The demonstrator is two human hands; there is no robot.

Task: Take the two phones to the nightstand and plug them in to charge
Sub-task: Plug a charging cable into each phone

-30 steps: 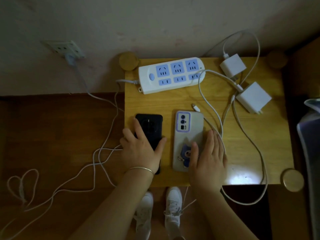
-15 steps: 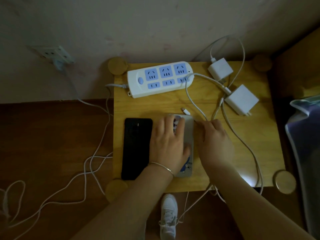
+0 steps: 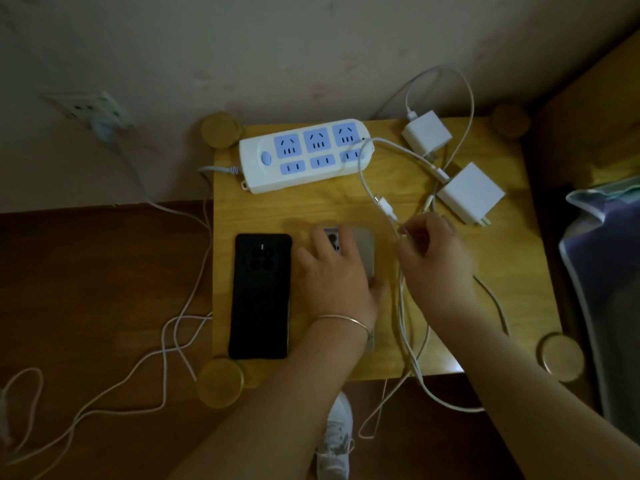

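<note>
Left hand [image 3: 334,275] flat, fingers spread, pressing the silver-grey phone [image 3: 363,251] beneath it; slim black phone [image 3: 261,296] just left. Right hand [image 3: 433,258] pinches thin white charging cable [image 3: 388,209].

No words, numbers or brand names can be read anywhere. The white power strip [image 3: 306,155] at the far side of the bench [image 3: 485,271] shows only plain blue sockets, and the black phone [image 3: 260,296] bears no clear writing.
</note>
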